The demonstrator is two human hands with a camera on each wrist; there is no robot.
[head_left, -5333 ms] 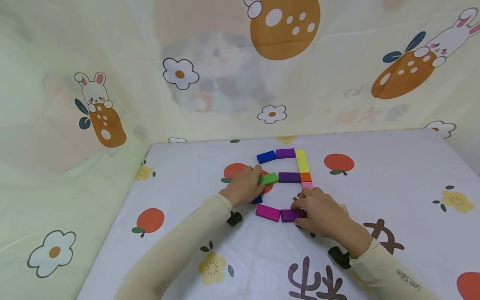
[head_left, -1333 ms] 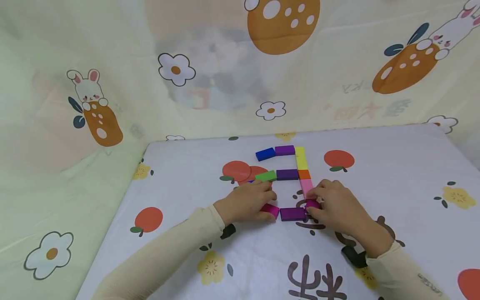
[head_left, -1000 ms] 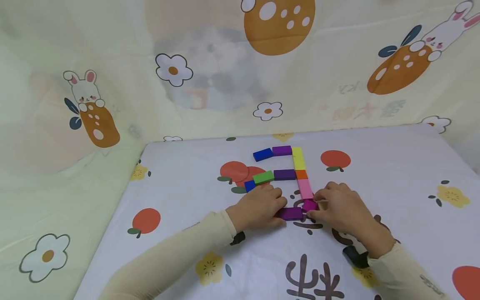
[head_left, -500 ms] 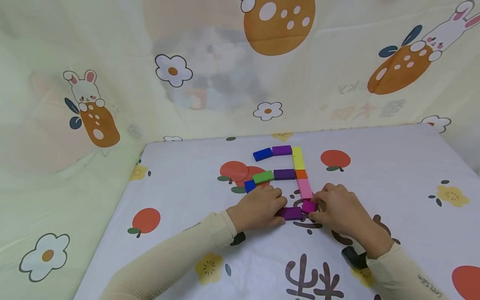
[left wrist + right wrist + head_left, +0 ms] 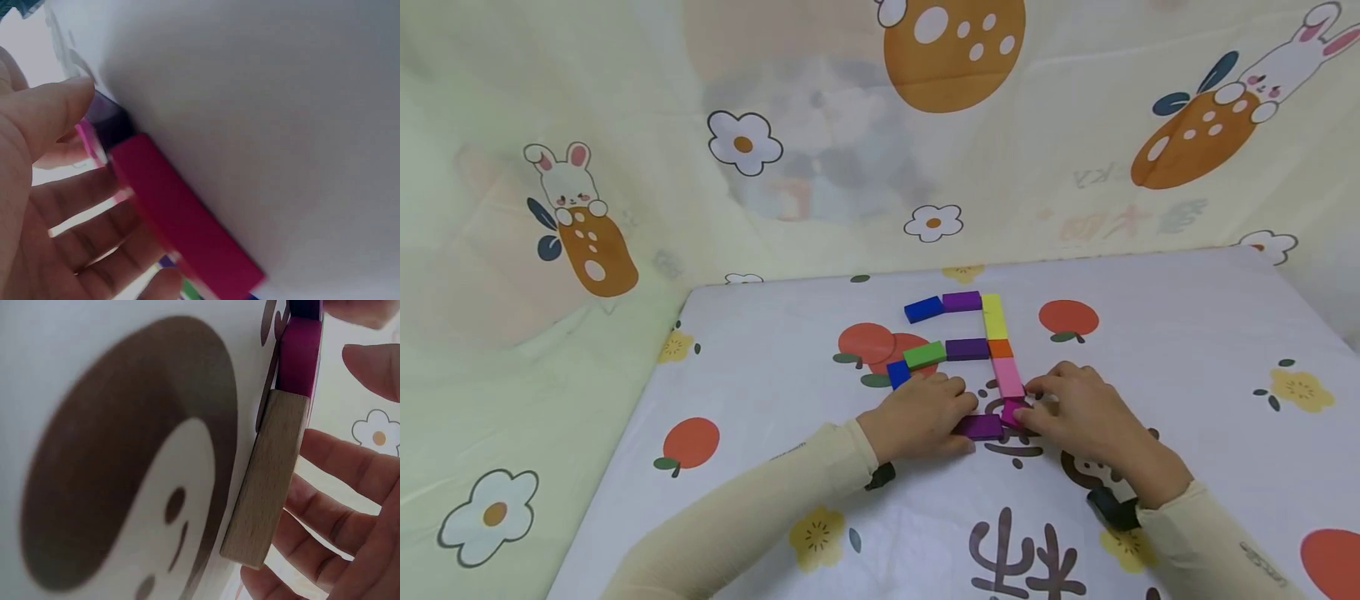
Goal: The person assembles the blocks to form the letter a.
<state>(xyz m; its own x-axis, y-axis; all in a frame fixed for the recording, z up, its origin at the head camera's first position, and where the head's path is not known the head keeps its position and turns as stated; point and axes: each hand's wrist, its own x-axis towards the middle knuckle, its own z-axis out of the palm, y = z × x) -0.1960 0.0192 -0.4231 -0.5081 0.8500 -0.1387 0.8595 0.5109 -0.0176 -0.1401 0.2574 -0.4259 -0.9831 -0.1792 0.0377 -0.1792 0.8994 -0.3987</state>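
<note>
In the head view, my left hand (image 5: 921, 417) pinches a purple block (image 5: 981, 427) at its left end, thumb in front and finger behind. Its other fingers lie along a long magenta block (image 5: 187, 219), which the head view hides. My right hand (image 5: 1082, 412) is at a smaller magenta block (image 5: 1012, 412), between the purple block and a pink block (image 5: 1008, 377). In the right wrist view, its fingers touch the far side of a bare wooden block (image 5: 269, 481). The right thumb is held apart from the fingers; its contact with the magenta block is unclear.
Behind the hands, more blocks lie in joined rows: blue (image 5: 923, 309), violet (image 5: 962, 301), yellow (image 5: 994, 317), orange (image 5: 999, 348), dark purple (image 5: 967, 349), green (image 5: 925, 355) and another blue block (image 5: 898, 373). A printed cloth (image 5: 760, 358) covers the table.
Since the oldest frame, my left hand has moved from the green block to the purple one. My right hand brought in the small magenta block beneath the pink one; its thumb has just shifted.
</note>
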